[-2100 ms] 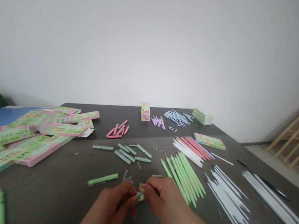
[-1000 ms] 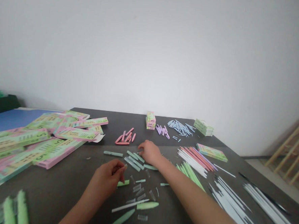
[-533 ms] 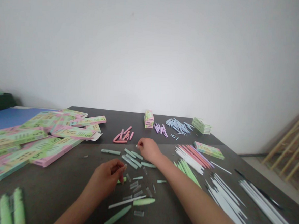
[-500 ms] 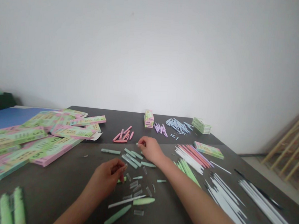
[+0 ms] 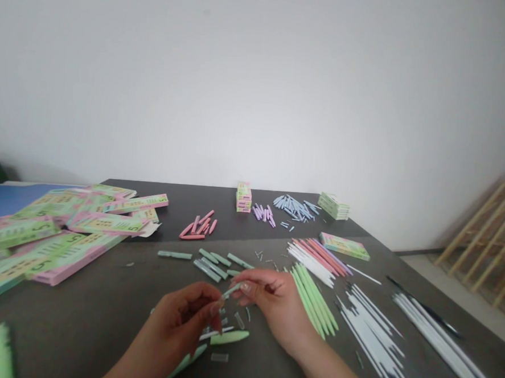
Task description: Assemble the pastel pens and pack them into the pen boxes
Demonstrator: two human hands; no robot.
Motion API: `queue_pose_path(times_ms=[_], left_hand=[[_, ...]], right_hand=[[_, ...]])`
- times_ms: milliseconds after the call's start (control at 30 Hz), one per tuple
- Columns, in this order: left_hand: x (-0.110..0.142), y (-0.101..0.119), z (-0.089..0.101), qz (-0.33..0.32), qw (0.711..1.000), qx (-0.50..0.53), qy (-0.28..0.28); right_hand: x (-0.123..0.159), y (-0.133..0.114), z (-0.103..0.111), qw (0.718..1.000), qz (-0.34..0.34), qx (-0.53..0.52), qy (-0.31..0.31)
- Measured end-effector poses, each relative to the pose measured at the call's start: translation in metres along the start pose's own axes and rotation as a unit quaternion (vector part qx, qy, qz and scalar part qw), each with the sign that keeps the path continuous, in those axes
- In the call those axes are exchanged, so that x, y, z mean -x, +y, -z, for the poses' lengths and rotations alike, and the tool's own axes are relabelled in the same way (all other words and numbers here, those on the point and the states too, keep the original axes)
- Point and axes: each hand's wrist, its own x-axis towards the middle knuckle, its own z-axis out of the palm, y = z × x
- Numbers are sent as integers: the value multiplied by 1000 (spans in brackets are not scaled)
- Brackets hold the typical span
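My right hand [image 5: 271,304] pinches a small pale green piece [image 5: 231,291] between thumb and fingertips. Fingertips of my left hand [image 5: 188,319] are pressed together at its other end; what they grip is largely hidden. Around and below the hands lie short clear tubes [image 5: 219,357], a bright green pen barrel [image 5: 229,337] and a darker green one [image 5: 184,364], partly covered by my left hand. Just beyond, several grey-green barrels [image 5: 207,270] lie loosely grouped.
Printed cartons [image 5: 81,252] are heaped at left. Pink pieces [image 5: 198,229], purple pieces [image 5: 264,214], light blue pieces [image 5: 296,207] and stacked boxes [image 5: 244,198] sit farther back. To the right lie green sticks [image 5: 314,301] and white rods [image 5: 372,333]. Wooden slats [image 5: 484,237] lean beyond the table.
My right hand has come back toward me from beyond the grey-green barrels and met my left hand. A small pale green piece now shows between them. The view has shifted slightly.
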Motion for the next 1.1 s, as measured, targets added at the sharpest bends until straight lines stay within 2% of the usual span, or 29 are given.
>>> queue_pose_path(times_ms=[167, 333, 433, 600, 767, 867, 1000, 1100], left_hand=[[-2, -5, 1, 15, 1000, 1, 5], [-2, -2, -1, 23, 999, -7, 27], [-2, -1, -2, 16, 999, -6, 39], [-2, -6, -1, 12, 999, -7, 47], [-2, -12, 0, -15, 997, -73, 37], [-1, -12, -2, -50, 989, -132, 45], [3, -10, -5, -58, 981, -174, 58], [7, -8, -5, -58, 977, -191, 70]], right_hand=[[1, -1, 3, 997, 54, 51, 7], [7, -5, 3, 985, 121, 119, 7], [9, -5, 3, 980, 138, 146, 9], [9, -3, 3, 982, 127, 138, 15], [9, -2, 3, 985, 114, 127, 2], [10, 1, 0, 990, 82, 118, -10], [12, 5, -2, 996, 25, 82, 14], [13, 5, -3, 995, 27, 90, 20]])
